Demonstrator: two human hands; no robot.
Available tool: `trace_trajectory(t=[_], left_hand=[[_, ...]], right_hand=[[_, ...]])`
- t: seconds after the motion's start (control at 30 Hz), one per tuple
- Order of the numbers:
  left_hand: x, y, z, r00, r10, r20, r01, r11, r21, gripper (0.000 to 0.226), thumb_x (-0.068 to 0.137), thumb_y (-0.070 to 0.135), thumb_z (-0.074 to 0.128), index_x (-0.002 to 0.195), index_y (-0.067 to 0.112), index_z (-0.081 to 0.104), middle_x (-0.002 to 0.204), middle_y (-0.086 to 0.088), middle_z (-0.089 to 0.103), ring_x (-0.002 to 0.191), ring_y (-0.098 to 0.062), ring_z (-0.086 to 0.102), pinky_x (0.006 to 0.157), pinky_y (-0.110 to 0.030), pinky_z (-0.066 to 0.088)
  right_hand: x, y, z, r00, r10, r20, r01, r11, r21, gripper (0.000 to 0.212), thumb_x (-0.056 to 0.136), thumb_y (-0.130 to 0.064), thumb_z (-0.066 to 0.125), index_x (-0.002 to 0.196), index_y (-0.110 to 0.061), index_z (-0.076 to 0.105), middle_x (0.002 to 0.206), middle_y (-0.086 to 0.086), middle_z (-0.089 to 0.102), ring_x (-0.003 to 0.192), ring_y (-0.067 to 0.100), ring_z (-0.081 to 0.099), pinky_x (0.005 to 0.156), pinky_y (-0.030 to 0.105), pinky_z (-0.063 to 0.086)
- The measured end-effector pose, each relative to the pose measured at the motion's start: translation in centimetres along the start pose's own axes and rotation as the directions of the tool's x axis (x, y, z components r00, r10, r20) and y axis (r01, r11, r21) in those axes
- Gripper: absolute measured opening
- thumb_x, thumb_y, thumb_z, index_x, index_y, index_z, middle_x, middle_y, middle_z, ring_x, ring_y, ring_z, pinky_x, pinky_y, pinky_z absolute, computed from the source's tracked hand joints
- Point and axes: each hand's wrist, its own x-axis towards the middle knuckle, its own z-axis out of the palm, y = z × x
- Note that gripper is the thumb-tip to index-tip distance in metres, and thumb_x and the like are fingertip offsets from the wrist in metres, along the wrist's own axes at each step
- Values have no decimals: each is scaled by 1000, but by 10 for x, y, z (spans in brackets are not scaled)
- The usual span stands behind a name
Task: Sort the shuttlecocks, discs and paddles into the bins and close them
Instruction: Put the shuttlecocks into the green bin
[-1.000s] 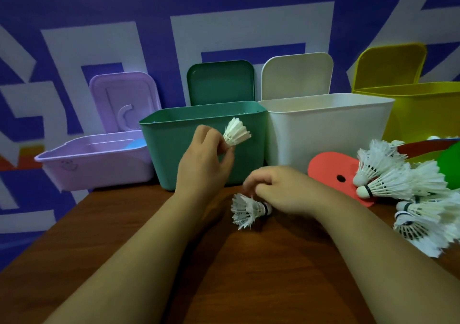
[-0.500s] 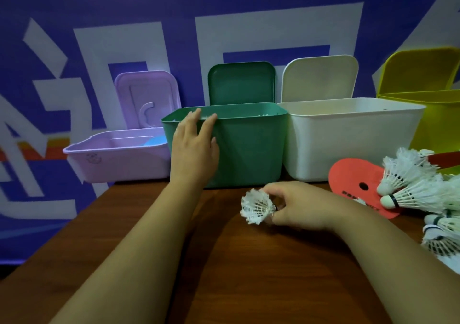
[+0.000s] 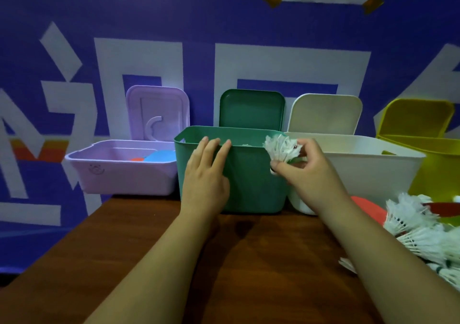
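Shuttlecock (image 3: 281, 149) with white feathers is being pinched at its base by the right hand (image 3: 313, 177), thumb and fingers curling round it, and it is hanging at the right end of the green bin's (image 3: 251, 182) near rim, feathers pointing left and up. Left hand (image 3: 206, 174) is lying flat against the same bin's near wall, fingers straight and together, tips reaching the rim. Four bins are standing in a row along the far edge of the wooden table (image 3: 261, 261), each with its lid standing open behind it: a low purple bin (image 3: 124, 174) at the far left, holding a blue disc (image 3: 161, 155) and a red disc (image 3: 137, 159), then the green one, then a white bin (image 3: 368, 169) touching it, then a yellow bin (image 3: 438, 164) at the far right. More shuttlecocks (image 3: 418, 229) are lying in a pile at the right edge of the table, partly covering a red-orange disc (image 3: 368, 210) just in front of the white bin.
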Motion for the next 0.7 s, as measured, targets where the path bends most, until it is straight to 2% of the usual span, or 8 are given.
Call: trace_trajectory(t=[0.1, 0.17, 0.33, 0.4, 0.5, 0.57, 0.63, 0.7], left_hand=[[-1, -2, 2, 1000, -13, -21, 12, 998, -61, 83, 81, 2, 60, 160, 18, 37, 165, -2, 35, 160, -24, 18, 128, -47, 24], [-2, -3, 4, 998, -37, -43, 31, 991, -130, 80, 82, 1, 57, 158, 13, 37, 166, -3, 35, 160, -22, 19, 129, -45, 23], [-6, -12, 7, 996, -13, -85, -5, 980, -199, 61, 80, -4, 56, 139, 8, 53, 166, -5, 37, 159, -23, 24, 127, -44, 28], [-5, -14, 7, 995, -13, -96, -7, 978, -210, 57, 78, -4, 57, 134, 8, 56, 163, -5, 40, 157, -24, 29, 126, -45, 31], [-3, -14, 6, 995, -20, -100, -3, 975, -222, 54, 77, -4, 58, 130, 9, 59, 162, -5, 42, 156, -24, 32, 124, -44, 32], [-4, -13, 6, 995, -20, -95, -2, 976, -218, 53, 78, -2, 60, 129, 10, 59, 162, -4, 42, 155, -23, 32, 124, -44, 33], [-4, -13, 6, 996, -17, -88, -1, 978, -208, 51, 79, -1, 60, 129, 11, 59, 162, -4, 42, 155, -23, 32, 123, -46, 34], [-5, -13, 6, 996, -20, -83, 2, 979, -202, 50, 80, 1, 59, 128, 11, 58, 162, -4, 41, 155, -24, 31, 123, -47, 34]], right_hand=[[36, -26, 13, 998, -20, -57, 20, 1000, -11, 45, 71, -44, 83, 109, -37, 59, 102, -9, 74, 94, 15, 74, 85, 52, 63], [62, -40, 25, 997, -27, -66, 24, 998, -54, 45, 74, -36, 84, 108, -35, 55, 101, -9, 72, 91, 17, 74, 83, 51, 63], [122, -66, 64, 1000, 13, -20, -15, 989, -148, 62, 81, -21, 82, 133, -19, 48, 110, 3, 66, 81, 21, 76, 77, 41, 65], [137, -74, 81, 1000, -2, -3, 1, 966, -259, 64, 83, -28, 82, 138, -18, 50, 111, 4, 66, 87, 22, 72, 74, 38, 61], [150, -74, 105, 993, -11, 115, 60, 899, -434, 69, 90, -46, 76, 148, -17, 51, 130, 8, 66, 98, 24, 65, 70, 32, 48], [149, -68, 115, 964, 15, 265, 160, 763, -626, 72, 95, -56, 69, 153, -17, 50, 145, 12, 61, 117, 30, 63, 82, 33, 51], [142, -63, 116, 944, 35, 330, 226, 659, -717, 63, 101, -58, 61, 147, -16, 59, 145, 11, 62, 128, 30, 60, 97, 37, 50], [132, -60, 108, 946, 11, 325, 233, 675, -700, 46, 104, -51, 58, 133, -18, 71, 130, 7, 71, 120, 27, 64, 95, 35, 50]])
